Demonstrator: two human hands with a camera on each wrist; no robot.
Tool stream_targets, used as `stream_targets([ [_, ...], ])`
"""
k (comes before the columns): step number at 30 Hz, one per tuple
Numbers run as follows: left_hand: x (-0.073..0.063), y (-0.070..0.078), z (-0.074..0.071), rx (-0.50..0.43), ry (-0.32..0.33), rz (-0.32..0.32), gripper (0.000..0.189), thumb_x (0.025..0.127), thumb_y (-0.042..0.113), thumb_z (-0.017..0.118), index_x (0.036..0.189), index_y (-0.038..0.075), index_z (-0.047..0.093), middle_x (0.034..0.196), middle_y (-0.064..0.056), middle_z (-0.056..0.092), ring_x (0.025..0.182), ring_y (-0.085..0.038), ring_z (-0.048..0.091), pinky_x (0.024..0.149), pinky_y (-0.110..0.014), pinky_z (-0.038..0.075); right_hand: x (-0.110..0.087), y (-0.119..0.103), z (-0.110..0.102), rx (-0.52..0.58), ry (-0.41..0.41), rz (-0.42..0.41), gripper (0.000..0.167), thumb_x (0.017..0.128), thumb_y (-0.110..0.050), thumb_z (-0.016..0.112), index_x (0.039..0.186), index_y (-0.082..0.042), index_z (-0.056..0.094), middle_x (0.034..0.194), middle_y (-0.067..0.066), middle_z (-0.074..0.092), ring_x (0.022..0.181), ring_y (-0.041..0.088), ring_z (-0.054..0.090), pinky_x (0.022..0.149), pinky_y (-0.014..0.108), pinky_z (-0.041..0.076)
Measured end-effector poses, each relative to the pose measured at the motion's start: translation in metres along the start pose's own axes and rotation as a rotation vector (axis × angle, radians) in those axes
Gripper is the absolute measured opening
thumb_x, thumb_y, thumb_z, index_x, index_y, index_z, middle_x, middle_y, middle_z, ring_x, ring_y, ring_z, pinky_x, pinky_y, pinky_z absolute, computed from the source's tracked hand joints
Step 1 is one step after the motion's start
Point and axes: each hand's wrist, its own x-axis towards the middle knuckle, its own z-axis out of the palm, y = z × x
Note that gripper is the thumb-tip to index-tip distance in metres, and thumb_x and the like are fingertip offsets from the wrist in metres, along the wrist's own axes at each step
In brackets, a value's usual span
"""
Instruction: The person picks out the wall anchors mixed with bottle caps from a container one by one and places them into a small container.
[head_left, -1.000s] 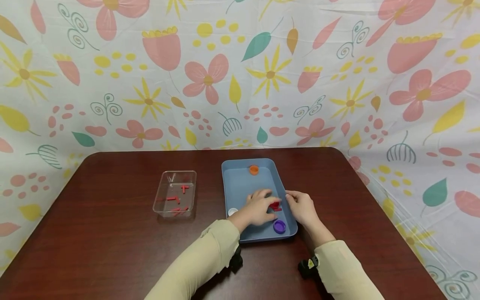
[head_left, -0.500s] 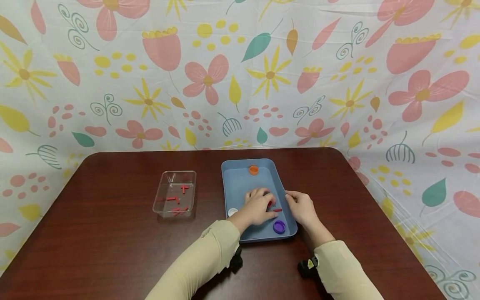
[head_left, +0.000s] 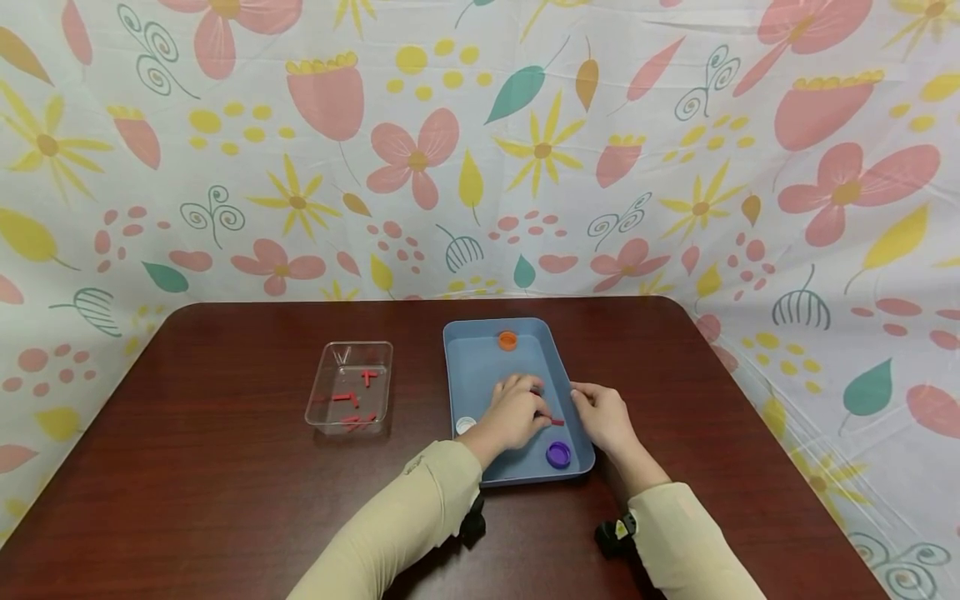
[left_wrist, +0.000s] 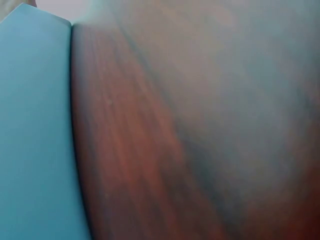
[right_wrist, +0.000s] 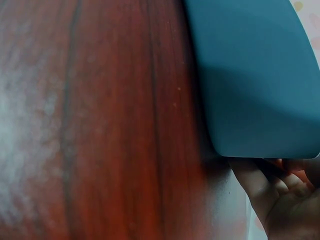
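Observation:
My left hand (head_left: 513, 417) reaches into a blue tray (head_left: 480, 333), fingers curled down and thumb drawn in over small red sticks. The hand mostly hides these; one red stick (head_left: 557, 422) pokes out to the right of the fingertips. My right hand (head_left: 603, 417) grips the tray's right wall with thumb and fingers; the right wrist view has this hand (right_wrist: 295, 205) at the tray's side (right_wrist: 260, 100). Inside the tray lie an orange cap (head_left: 507, 340) at the far end, a purple cap (head_left: 558, 454) near the front right and a white cap (head_left: 465, 425) beside the left wrist.
Left of the tray stands a clear plastic box (head_left: 318, 400) with several red sticks (head_left: 345, 397) in it. Both rest on a dark wooden table (head_left: 187, 433). A flowered cloth (head_left: 420, 242) hangs behind the table and along its right side.
My left thumb has drawn in toward the fingers, and the red sticks seen between them earlier are now mostly covered. My right hand and the tray have stayed put.

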Motion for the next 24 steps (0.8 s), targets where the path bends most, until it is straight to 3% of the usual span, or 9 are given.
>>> stream_targets([
  [9,0.001,-0.001,0.004,0.037,-0.019,0.021,0.014,0.095,0.029,0.055,0.093,0.023,0.068,0.136,0.002,0.048,0.127,-0.020,0.040,0.100,-0.039,0.036,0.000,0.001,0.002,-0.008,0.007,-0.004,0.031,0.096,-0.013,0.050,0.120,0.002,0.063,0.110,0.022,0.067,0.087,0.025,0.066,0.068,0.034,0.054],
  [17,-0.001,0.000,-0.001,-0.090,0.087,0.032,0.013,0.094,0.023,0.054,0.093,0.017,0.066,0.128,-0.002,0.056,0.121,-0.022,0.046,0.101,-0.039,0.037,0.000,0.001,0.002,-0.016,0.007,-0.005,0.031,0.096,-0.013,0.050,0.120,0.003,0.063,0.111,0.022,0.066,0.091,0.024,0.064,0.069,0.032,0.053],
  [24,-0.002,-0.001,-0.009,-0.217,0.182,0.075,0.011,0.092,0.017,0.058,0.094,0.010,0.067,0.092,-0.001,0.065,0.088,-0.013,0.055,0.079,-0.023,0.044,0.000,0.002,0.001,-0.020,0.011,-0.016,0.030,0.096,-0.011,0.050,0.119,0.003,0.063,0.112,0.022,0.066,0.091,0.022,0.061,0.066,0.027,0.050],
])
